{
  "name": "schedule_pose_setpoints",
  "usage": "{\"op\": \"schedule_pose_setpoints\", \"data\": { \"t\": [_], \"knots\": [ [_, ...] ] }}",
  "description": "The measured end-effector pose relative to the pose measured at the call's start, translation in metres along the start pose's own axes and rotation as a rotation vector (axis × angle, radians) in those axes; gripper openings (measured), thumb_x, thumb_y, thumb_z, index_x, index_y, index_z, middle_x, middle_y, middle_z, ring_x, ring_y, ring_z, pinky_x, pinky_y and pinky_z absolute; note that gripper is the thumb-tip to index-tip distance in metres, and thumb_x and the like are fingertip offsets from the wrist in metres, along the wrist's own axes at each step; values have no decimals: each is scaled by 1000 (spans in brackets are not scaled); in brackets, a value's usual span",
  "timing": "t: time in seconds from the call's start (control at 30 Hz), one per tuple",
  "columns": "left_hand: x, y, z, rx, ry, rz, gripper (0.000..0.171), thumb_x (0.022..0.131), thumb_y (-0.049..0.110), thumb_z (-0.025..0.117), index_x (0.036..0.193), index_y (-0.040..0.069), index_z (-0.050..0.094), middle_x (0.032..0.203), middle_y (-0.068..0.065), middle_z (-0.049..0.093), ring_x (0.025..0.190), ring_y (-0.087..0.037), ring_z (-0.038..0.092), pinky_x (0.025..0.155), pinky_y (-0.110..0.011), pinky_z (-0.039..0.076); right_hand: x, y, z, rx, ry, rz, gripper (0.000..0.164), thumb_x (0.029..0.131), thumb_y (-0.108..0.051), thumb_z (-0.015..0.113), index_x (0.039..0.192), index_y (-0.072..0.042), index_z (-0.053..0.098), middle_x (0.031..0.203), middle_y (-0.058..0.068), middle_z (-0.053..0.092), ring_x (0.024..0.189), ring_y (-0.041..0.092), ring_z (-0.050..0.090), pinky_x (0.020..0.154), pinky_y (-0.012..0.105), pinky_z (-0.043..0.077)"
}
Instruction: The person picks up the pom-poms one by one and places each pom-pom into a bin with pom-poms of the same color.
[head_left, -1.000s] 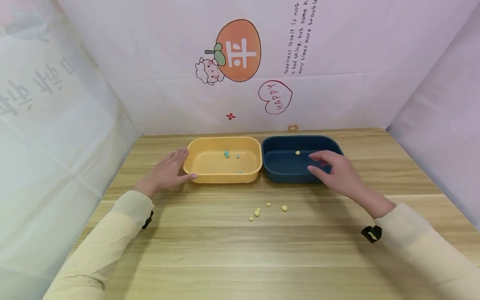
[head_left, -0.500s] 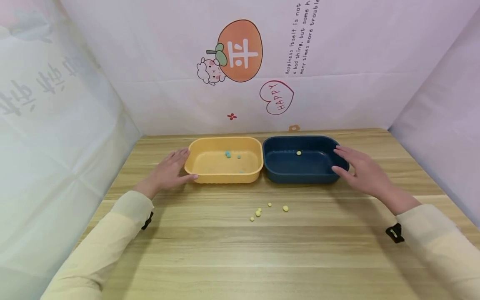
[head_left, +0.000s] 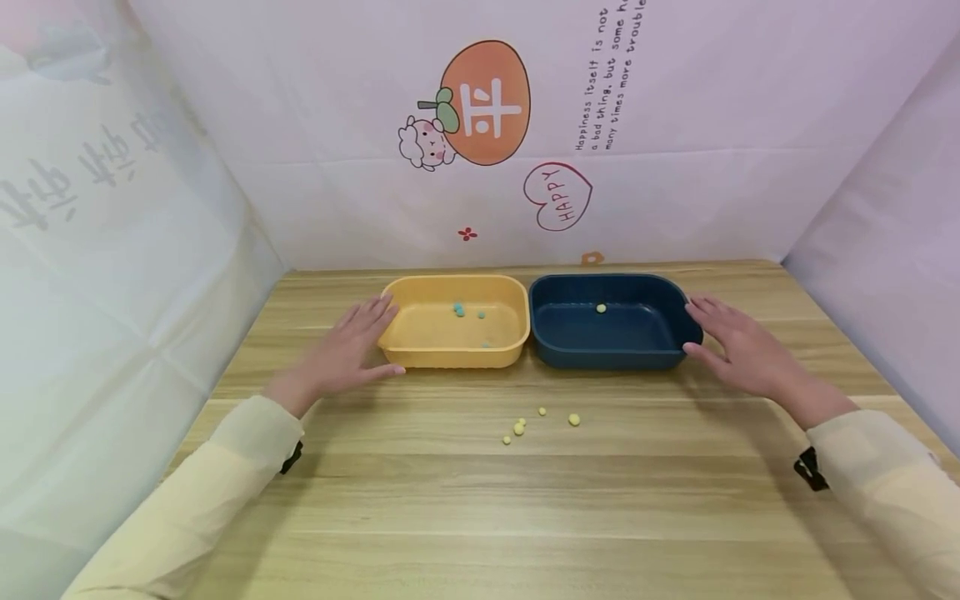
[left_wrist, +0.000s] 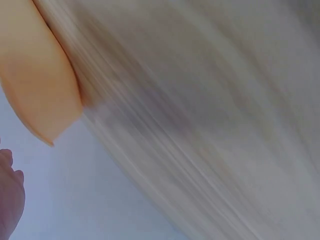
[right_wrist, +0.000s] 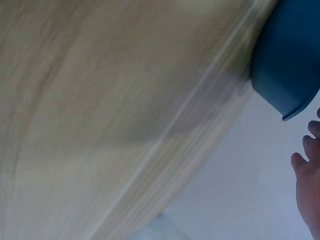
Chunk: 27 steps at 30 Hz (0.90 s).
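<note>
In the head view, a yellow, rounded-rectangular, plastic-looking tray (head_left: 453, 359) and a dark blue tray of like shape (head_left: 611, 360) are set side by side on the wood-grained desk (head_left: 480, 492). The yellow tray's outer end is met by the left hand (head_left: 341, 350), the dark blue tray's by the right hand (head_left: 746, 350); on both, the fingers are extended and nothing is seen gripped. The step in hand is judged to be a bracketing of the pair; for any shift of the trays, even inward pressure would be called for. Small blue balls (head_left: 461, 312) are held in the yellow tray, one small pale yellow ball (head_left: 601, 308) in the dark blue one, and loose pale yellow balls (head_left: 574, 420) are scattered nearer the viewer, well apart from the fingers. In the left wrist view, the yellow tray's end is shown beside the partly cropped hand; contact cannot be told. In the right wrist view, the fingers are seen just beside the dark blue tray's rim, likewise without contact confirmed.
</note>
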<state>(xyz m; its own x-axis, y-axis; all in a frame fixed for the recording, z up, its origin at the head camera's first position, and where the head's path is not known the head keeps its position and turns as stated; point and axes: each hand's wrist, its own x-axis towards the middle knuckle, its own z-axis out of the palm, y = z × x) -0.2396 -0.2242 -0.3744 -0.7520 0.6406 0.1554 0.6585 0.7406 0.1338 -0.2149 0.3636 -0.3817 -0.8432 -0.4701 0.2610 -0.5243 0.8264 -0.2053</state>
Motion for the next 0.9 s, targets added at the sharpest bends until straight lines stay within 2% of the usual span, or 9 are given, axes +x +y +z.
{"op": "schedule_pose_setpoints", "data": {
  "t": [0.17, 0.33, 0.63, 0.9],
  "knots": [
    [2, 16, -2, 18, 8, 94, 96, 91, 64, 51, 155, 3, 13, 161, -14, 7, 147, -30, 7, 117, -48, 6, -2, 6, 2, 13, -45, 3, 67, 99, -29, 58, 146, 9, 32, 151, 30, 28, 141, 45, 20, 115, 50, 13],
    [3, 33, -3, 21, 18, 164, 95, 91, 65, 50, 155, 4, 15, 161, -13, 12, 145, -32, 15, 115, -52, 12, -2, 9, 3, 25, -71, 25, 68, 99, -31, 57, 147, 9, 31, 152, 29, 26, 140, 46, 21, 115, 51, 14],
    [8, 61, 1, -30, -35, 213, 95, 91, 66, 48, 156, 6, 14, 160, -13, 17, 146, -30, 16, 117, -45, 7, -2, 12, 5, 37, -136, 76, 67, 100, -33, 55, 148, 7, 31, 154, 27, 23, 141, 45, 17, 112, 57, 16],
    [13, 80, 8, -112, -78, 230, 94, 89, 68, 50, 154, 7, 24, 157, -9, 26, 142, -24, 28, 115, -47, 20, -5, 13, 7, 0, -128, 43, 65, 102, -32, 52, 148, 8, 30, 152, 29, 24, 141, 45, 17, 115, 52, 11]
  ]
}}
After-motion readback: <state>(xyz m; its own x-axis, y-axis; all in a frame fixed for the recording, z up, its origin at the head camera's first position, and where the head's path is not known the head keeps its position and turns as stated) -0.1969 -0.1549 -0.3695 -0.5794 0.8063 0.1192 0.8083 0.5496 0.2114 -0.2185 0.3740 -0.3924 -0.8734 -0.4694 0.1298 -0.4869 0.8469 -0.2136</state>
